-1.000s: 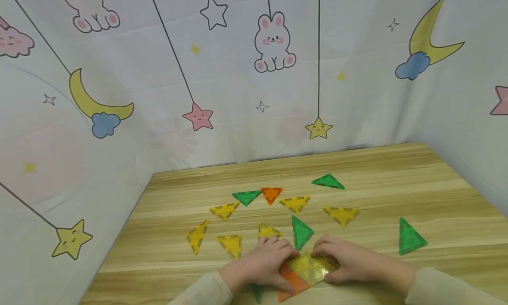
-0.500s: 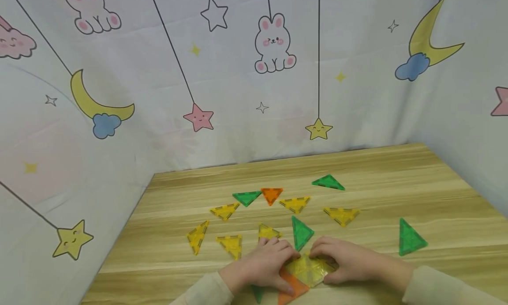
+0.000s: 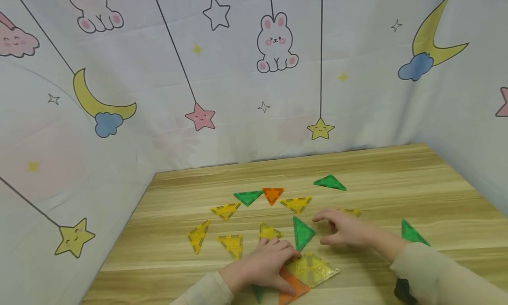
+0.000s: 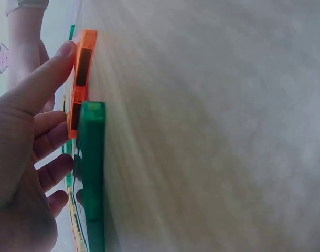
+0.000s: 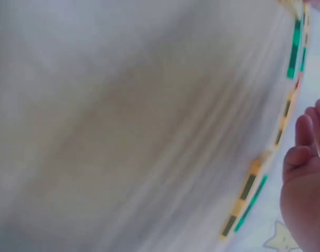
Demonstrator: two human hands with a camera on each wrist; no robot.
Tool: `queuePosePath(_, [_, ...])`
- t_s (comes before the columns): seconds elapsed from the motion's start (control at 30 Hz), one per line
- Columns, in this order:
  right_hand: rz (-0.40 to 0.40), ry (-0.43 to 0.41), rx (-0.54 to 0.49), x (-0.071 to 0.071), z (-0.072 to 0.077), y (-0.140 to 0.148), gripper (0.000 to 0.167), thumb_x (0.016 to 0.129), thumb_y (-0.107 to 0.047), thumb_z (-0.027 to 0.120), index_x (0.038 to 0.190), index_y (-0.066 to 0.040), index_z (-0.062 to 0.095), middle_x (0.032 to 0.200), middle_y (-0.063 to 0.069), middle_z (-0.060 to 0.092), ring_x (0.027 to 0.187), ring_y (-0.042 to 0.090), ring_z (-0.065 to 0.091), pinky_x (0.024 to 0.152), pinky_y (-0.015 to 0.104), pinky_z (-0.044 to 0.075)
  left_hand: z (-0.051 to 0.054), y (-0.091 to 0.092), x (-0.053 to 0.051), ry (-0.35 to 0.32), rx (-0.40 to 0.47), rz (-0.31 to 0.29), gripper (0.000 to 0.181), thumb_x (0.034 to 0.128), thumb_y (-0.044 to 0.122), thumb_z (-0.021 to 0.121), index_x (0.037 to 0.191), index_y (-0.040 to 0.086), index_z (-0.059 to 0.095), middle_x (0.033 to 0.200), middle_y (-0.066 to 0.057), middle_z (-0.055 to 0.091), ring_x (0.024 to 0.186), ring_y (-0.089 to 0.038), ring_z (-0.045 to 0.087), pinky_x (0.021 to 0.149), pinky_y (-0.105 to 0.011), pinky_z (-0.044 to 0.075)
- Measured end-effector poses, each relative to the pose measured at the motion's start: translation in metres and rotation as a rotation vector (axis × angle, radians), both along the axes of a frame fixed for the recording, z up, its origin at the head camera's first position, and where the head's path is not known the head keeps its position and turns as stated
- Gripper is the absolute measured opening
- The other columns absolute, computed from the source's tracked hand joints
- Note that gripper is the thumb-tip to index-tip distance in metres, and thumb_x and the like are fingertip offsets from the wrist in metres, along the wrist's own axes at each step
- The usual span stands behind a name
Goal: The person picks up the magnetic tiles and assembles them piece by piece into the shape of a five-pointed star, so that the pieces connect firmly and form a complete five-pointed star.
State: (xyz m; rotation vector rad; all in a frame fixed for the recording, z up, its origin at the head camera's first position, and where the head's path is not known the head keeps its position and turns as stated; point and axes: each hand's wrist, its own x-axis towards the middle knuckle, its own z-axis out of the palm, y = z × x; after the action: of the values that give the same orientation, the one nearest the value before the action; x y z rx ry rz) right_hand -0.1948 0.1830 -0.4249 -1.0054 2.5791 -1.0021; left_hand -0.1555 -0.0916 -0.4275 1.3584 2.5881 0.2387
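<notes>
Tabletop: green triangle points right, its long edge front-to-back.

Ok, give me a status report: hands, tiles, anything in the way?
Left hand touching orange tile. Right hand empty, nearest a green triangle. Yellow tiles against orange tile. No obstruction visible.

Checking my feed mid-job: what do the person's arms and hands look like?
The left hand and right hand are bare, no gloves or rings showing. The left sleeve and right sleeve are long, plain and cream. A dark object shows by the right sleeve; I cannot tell what it is.
</notes>
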Motion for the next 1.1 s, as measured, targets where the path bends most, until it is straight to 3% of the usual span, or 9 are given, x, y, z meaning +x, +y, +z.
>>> queuePosePath(0.17, [-0.030, 0.052, 0.070, -0.015, 0.003, -0.004, 0.051, 0.084, -0.029, 0.071, 0.124, -0.003, 0.056, 0.120, 0.008, 0.052, 0.093, 0.018, 0.051, 0.077, 0.034, 0.044, 0.001, 0.000, 0.000, -0.004, -0.003, 0.002, 0.068, 0.0737, 0.064, 0.066, 0.127, 0.024, 0.053, 0.113, 0.014, 0.049, 0.098, -0.004, 0.041, 0.075, -0.024, 0.027])
queuePosePath(0.33, [-0.049, 0.086, 0.098, -0.027, 0.002, -0.013, 0.051, 0.084, -0.030, 0.070, 0.125, -0.003, 0.056, 0.125, 0.011, 0.052, 0.114, 0.030, 0.049, 0.090, 0.047, 0.041, 0.000, 0.000, -0.001, -0.010, -0.005, -0.002, 0.068, 0.0742, 0.064, 0.065, 0.128, 0.024, 0.052, 0.114, 0.014, 0.049, 0.100, -0.005, 0.042, 0.077, -0.025, 0.028])
queuePosePath(0.57, [-0.040, 0.066, 0.133, -0.033, 0.006, -0.017, 0.053, 0.084, -0.035, 0.070, 0.126, -0.006, 0.056, 0.124, 0.011, 0.052, 0.103, 0.026, 0.051, 0.083, 0.043, 0.043, 0.002, -0.007, -0.002, -0.034, 0.074, 0.031, 0.066, 0.0741, 0.060, 0.069, 0.126, 0.022, 0.053, 0.115, 0.014, 0.050, 0.099, -0.005, 0.041, 0.080, -0.028, 0.029])
queuePosePath(0.7, [-0.043, 0.044, 0.140, -0.032, 0.005, -0.015, 0.054, 0.084, -0.036, 0.069, 0.128, -0.006, 0.056, 0.127, 0.011, 0.051, 0.112, 0.030, 0.048, 0.087, 0.046, 0.042, 0.006, -0.017, -0.006, -0.064, 0.120, 0.075, 0.068, 0.0741, 0.059, 0.069, 0.127, 0.021, 0.053, 0.116, 0.012, 0.051, 0.097, -0.006, 0.041, 0.082, -0.032, 0.030])
queuePosePath(0.83, [-0.034, 0.041, 0.138, -0.031, 0.005, -0.016, 0.056, 0.084, -0.036, 0.069, 0.129, -0.006, 0.055, 0.128, 0.012, 0.050, 0.113, 0.032, 0.047, 0.088, 0.048, 0.041, 0.008, -0.030, -0.012, -0.091, 0.130, 0.156, 0.071, 0.0737, 0.058, 0.070, 0.131, 0.020, 0.051, 0.121, 0.010, 0.052, 0.103, -0.011, 0.042, 0.086, -0.039, 0.029])
queuePosePath(1.1, [0.023, 0.101, 0.113, -0.030, 0.002, -0.025, 0.051, 0.085, -0.033, 0.070, 0.126, -0.005, 0.057, 0.125, 0.012, 0.053, 0.116, 0.035, 0.046, 0.092, 0.051, 0.039, 0.007, -0.059, -0.025, -0.096, 0.171, 0.306, 0.066, 0.0762, 0.048, 0.074, 0.129, 0.016, 0.053, 0.123, 0.003, 0.054, 0.117, -0.024, 0.043, 0.090, -0.050, 0.026])
